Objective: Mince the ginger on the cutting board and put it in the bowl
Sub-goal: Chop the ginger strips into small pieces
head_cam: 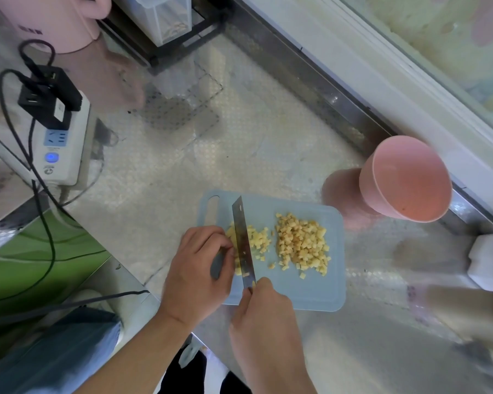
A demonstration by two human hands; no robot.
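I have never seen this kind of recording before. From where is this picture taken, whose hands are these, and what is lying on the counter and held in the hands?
There is no machine here: a person wears a camera on the head, and it looks forward and down, so you see that person's own two arms from above. The right hand grips the handle of a knife, its blade resting across ginger on a light blue cutting board. The left hand holds down the uncut ginger with curled fingers. To the right of the blade lie two heaps of diced ginger. A pink bowl stands beyond the board on the metal counter and looks almost empty. At the far left is a white power strip with black plugs.
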